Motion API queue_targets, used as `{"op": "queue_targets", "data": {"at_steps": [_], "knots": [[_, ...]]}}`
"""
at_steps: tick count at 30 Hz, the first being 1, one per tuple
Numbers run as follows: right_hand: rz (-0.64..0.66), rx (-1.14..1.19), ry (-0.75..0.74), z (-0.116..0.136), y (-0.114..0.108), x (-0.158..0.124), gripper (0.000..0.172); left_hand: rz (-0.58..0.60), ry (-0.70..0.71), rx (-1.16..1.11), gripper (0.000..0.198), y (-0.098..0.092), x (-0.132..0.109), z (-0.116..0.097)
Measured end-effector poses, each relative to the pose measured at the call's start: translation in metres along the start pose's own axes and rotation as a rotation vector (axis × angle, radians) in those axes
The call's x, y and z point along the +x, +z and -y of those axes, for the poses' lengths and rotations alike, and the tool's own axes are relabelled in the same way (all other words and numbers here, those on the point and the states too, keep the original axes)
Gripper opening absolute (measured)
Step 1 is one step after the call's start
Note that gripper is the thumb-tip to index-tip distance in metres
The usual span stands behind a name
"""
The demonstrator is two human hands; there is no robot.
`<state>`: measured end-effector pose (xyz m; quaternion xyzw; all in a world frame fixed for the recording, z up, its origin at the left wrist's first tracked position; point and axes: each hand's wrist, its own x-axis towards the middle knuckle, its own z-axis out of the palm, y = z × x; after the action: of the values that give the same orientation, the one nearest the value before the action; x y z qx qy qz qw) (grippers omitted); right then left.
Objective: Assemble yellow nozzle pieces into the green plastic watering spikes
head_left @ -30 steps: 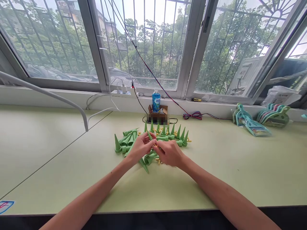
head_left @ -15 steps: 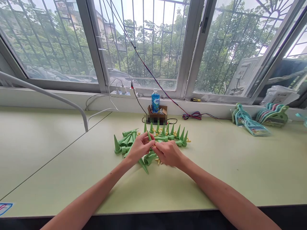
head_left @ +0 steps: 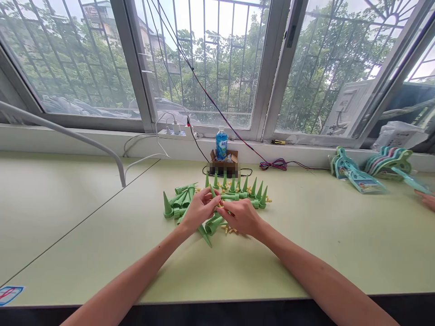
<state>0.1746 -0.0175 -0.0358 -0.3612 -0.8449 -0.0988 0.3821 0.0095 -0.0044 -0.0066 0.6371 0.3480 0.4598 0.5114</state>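
My left hand [head_left: 200,208] pinches a green plastic watering spike [head_left: 213,192], its tip pointing up and away. At the spike's base my right hand [head_left: 242,214] is closed, its fingertips meeting those of the left. A bit of yellow shows between them, apparently a small yellow valve piece, mostly hidden by the fingers. Around the hands lie more green spikes [head_left: 186,198], some on their sides. A row of spikes stands upright behind, each cone [head_left: 253,187] with yellow pieces by its base. Several loose yellow valve pieces [head_left: 229,230] lie under my right hand.
A blue bottle [head_left: 221,145] stands in a small cardboard box [head_left: 232,156] by the window. Coiled cable [head_left: 276,164] lies to its right. Plastic-wrapped teal and green handled items [head_left: 360,174] are at the far right, where another person's hand [head_left: 425,199] touches a teal one.
At the right edge, another person's hand has come into view with a teal item, which has moved leftward. My hands keep nearly the same grip and place; the view has shifted slightly.
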Motion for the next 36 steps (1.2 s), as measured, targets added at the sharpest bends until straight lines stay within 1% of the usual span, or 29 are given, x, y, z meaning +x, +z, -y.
{"op": "queue_targets", "data": {"at_steps": [3,6,9,12,15,18,20,22,28,32,36], "knots": [[-0.018,0.062,0.037,-0.003,-0.001,-0.001,0.042,-0.027,0.047,0.033,0.028,0.001,0.000,0.000],[-0.040,0.113,0.088,-0.004,-0.004,0.000,0.044,-0.025,0.060,0.060,0.031,0.000,0.002,0.001],[-0.081,0.132,0.145,-0.007,-0.004,0.001,0.043,-0.032,0.063,0.079,0.032,-0.001,0.003,0.005],[-0.122,0.132,0.191,-0.011,-0.003,0.001,0.043,-0.041,0.087,0.161,0.035,0.000,0.002,0.008],[-0.143,0.154,0.233,-0.017,-0.002,0.001,0.042,-0.058,0.148,0.270,0.038,0.000,0.001,0.011],[-0.145,0.195,0.256,-0.019,-0.003,0.000,0.039,-0.096,0.261,0.399,0.043,0.000,0.001,0.011],[-0.139,0.225,0.251,-0.019,-0.004,0.001,0.035,-0.102,0.342,0.479,0.044,0.000,0.001,0.011],[-0.141,0.243,0.226,-0.016,-0.006,0.001,0.032,-0.081,0.388,0.528,0.043,0.000,0.001,0.010],[-0.207,0.231,0.131,-0.007,-0.007,0.002,0.021,0.032,0.388,0.578,0.040,-0.001,0.000,0.012],[-0.185,0.224,0.102,-0.004,-0.005,0.002,0.018,0.085,0.424,0.637,0.040,-0.002,0.000,0.012],[-0.179,0.227,0.106,-0.001,-0.005,0.002,0.016,0.103,0.410,0.662,0.035,-0.004,0.001,0.011]]}}
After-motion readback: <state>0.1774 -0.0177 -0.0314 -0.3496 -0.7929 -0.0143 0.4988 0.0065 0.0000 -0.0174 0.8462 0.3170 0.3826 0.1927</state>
